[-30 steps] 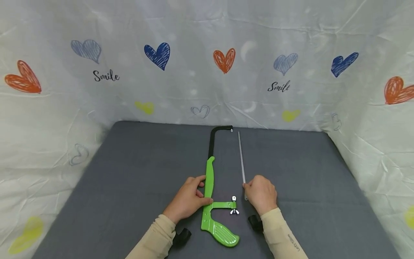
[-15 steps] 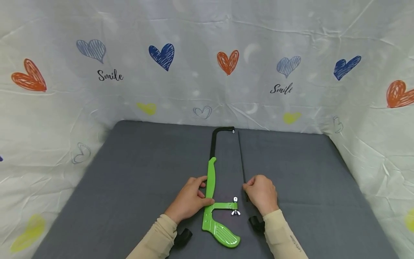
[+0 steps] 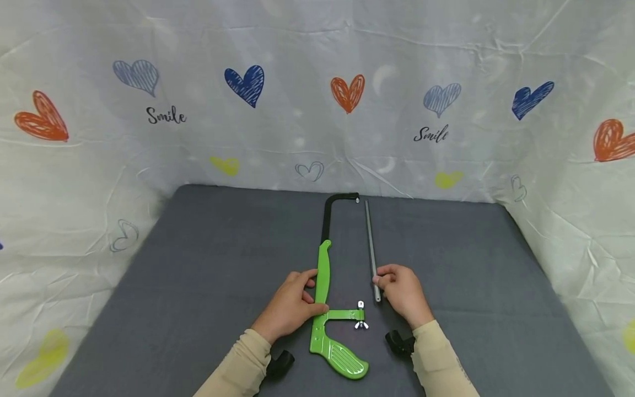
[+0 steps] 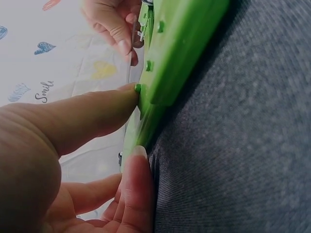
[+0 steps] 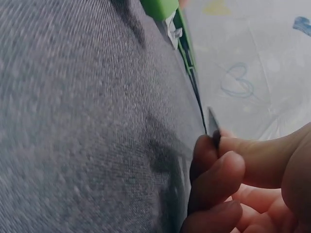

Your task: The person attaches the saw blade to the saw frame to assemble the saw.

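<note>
Nearest me, two beige sleeves [image 3: 235, 366] come in over the worktop [image 3: 471, 286], with a black fixture [image 3: 280, 364] beside each wrist. Between them lies the ribbed handle [image 3: 342, 358] of a green saw frame [image 3: 322, 275], which runs lengthwise towards the far edge. A little farther in, a silver wing nut [image 3: 361, 325] hangs at the end of the short crossbar [image 3: 344, 314], which points towards the right edge.

The left hand [image 3: 288, 306] has a light grip on the frame: its thumb lies across the crossbar's root and its bent fingers meet the side facing the left edge, with a gap between thumb and forefinger. The right hand [image 3: 404, 289] has its grip closed in a pinch on the near end of a thin metal blade [image 3: 371, 242]. A narrow lane of worktop separates blade from frame, while broad stretches run out to the left and right edges.

Farther off, the frame's black arm [image 3: 327, 218] bends over just short of the far edge. The blade's far tip ends close by, apart from it; whether it touches the worktop I cannot tell. Beyond hangs a heart-printed backdrop [image 3: 307, 132].
</note>
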Tool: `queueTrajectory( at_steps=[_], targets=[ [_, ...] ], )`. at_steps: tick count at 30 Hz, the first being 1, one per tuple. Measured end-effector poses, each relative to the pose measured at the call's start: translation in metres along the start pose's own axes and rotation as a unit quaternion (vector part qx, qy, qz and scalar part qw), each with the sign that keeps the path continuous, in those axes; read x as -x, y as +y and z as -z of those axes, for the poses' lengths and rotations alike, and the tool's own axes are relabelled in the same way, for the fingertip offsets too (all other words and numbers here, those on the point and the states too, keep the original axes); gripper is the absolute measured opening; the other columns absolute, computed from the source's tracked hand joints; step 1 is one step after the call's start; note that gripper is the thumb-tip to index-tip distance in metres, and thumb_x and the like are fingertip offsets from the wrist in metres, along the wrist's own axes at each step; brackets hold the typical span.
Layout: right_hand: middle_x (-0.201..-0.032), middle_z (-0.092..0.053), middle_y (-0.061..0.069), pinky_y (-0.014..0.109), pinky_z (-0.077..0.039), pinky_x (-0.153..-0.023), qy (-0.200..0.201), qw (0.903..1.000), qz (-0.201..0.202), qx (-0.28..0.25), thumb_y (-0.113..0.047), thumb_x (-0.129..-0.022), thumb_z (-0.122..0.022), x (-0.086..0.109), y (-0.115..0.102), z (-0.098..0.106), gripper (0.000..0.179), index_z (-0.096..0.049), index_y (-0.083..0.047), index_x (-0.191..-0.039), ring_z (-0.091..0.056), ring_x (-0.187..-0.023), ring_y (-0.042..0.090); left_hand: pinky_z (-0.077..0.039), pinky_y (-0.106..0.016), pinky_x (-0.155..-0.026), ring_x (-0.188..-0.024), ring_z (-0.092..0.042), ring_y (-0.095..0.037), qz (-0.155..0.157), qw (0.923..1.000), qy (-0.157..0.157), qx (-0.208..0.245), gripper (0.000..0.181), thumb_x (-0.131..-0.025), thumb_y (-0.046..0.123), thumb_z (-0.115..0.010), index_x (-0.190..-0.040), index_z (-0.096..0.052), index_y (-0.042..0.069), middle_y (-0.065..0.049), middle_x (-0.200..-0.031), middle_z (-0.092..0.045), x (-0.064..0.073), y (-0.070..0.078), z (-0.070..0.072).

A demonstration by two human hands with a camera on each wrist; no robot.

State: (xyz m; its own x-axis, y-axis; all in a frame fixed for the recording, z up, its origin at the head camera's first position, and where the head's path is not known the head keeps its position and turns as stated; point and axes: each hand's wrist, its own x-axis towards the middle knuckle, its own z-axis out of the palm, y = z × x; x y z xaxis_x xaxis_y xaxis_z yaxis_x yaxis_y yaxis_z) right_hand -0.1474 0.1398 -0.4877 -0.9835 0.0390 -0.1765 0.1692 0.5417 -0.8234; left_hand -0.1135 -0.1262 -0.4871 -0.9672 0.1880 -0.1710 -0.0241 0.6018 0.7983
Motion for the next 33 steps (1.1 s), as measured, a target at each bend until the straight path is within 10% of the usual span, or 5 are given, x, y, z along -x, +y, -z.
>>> queueTrajectory(
  at_steps=[33],
  targets=[
    [-0.089, -0.075, 0.009, 0.031, -0.052, -0.067, -0.019, 0.9997, 0.001, -0.016, -0.011, -0.103, -0.073, 0.0040, -0.0041, -0.0076, 0.021, -0.076, 0.001, -0.120, -0.064, -0.071, 0.017, -0.054, -0.033, -0.082, -0.092, -0.061, -0.010, 0.005, 1.0000, 0.006, -0.005, 0.084, -0.088, 0.024, -0.093, -0.159, -0.052, 0.010, -0.008, -0.130, -0.061, -0.0016, 0.0018, -0.0014]
  ],
)
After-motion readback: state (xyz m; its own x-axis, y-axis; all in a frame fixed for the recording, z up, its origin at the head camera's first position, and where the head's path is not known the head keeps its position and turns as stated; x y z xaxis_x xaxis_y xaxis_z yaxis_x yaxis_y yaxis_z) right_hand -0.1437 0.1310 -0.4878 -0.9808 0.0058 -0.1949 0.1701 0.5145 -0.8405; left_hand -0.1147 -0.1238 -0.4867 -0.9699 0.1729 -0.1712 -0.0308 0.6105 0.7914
